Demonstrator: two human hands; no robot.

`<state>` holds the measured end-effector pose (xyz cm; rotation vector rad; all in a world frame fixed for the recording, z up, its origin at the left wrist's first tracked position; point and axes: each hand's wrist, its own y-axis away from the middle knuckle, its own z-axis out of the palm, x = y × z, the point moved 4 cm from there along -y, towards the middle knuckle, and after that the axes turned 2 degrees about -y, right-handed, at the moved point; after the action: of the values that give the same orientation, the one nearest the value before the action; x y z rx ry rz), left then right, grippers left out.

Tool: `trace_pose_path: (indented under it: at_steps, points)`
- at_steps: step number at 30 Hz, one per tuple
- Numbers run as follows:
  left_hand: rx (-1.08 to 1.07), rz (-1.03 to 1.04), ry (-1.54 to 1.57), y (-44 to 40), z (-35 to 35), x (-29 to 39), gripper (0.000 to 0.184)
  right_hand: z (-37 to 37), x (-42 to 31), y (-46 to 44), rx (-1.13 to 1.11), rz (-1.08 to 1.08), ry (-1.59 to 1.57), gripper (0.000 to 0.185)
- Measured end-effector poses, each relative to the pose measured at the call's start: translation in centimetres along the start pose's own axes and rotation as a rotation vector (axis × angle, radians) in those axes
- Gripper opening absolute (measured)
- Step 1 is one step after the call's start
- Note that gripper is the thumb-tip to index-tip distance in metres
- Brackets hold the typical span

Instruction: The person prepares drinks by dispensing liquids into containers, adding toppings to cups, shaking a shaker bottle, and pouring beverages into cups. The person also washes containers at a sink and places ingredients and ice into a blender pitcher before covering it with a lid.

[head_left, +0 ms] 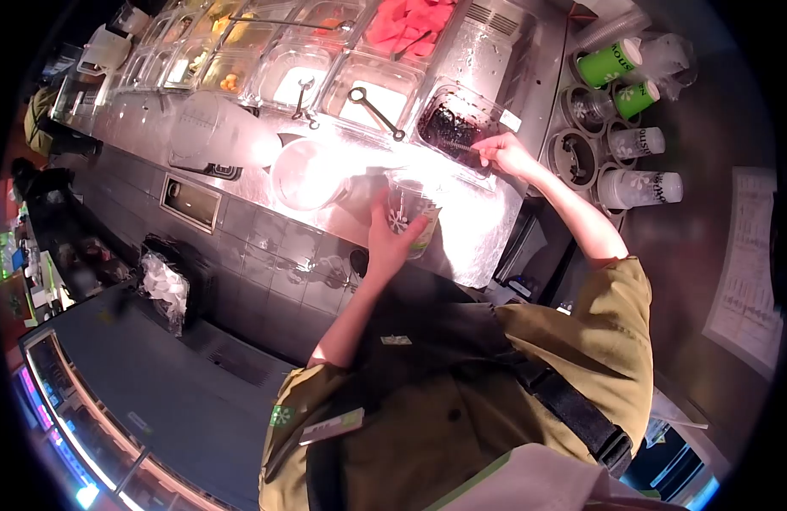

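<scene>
A clear plastic cup (415,223) with a white flower print stands upright or slightly tilted in my left hand (392,234), whose fingers wrap round its side. My right hand (506,155) is closed on the handle of a spoon, which reaches into a clear container of dark, glossy pieces (451,126). To the left of the cup is a round, whitish container (306,175), washed out by glare. A black measuring spoon (376,113) lies across the neighbouring clear bin.
Rows of topping bins, one with pink-red chunks (403,27), line the counter's back. Stacked cups (640,189) lie in round holders at the right. A metal-rimmed opening (190,204) is in the tiled floor, and another person (42,128) stands at the far left.
</scene>
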<state>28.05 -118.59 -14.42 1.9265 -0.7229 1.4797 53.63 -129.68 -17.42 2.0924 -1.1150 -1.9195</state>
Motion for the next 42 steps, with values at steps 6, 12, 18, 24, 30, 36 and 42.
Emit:
trace_pose_path:
  at_steps: [6,12,18,24,30,36,42]
  points:
    - [-0.006,0.042,-0.121,-0.3,0.0,1.5,0.075,-2.6,3.0,0.7,0.057,-0.107,-0.06,0.023]
    - [-0.002,-0.033,-0.072,0.2,0.2,0.9,0.075,0.8,-4.7,5.6,0.368,-0.336,1.179,0.012]
    - [0.117,0.087,-0.02,0.8,0.6,1.0,0.08,4.6,-4.4,3.3,0.204,-0.22,1.153,0.013]
    - [0.128,0.141,0.031,1.6,-0.5,-0.4,0.08,0.6,-1.4,0.0,0.437,-0.308,1.292,0.016]
    - [0.098,0.162,-0.04,1.9,-1.0,-0.9,0.08,1.2,-2.6,2.7,0.148,-0.478,1.33,0.014]
    - [0.068,0.077,-0.083,2.2,-1.2,0.7,0.083,3.1,-4.2,3.8,0.168,-0.114,1.138,0.014]
    - [0.092,0.121,-0.062,2.2,-1.5,1.2,0.082,4.6,-2.6,0.6,0.232,-0.174,0.853,0.018]
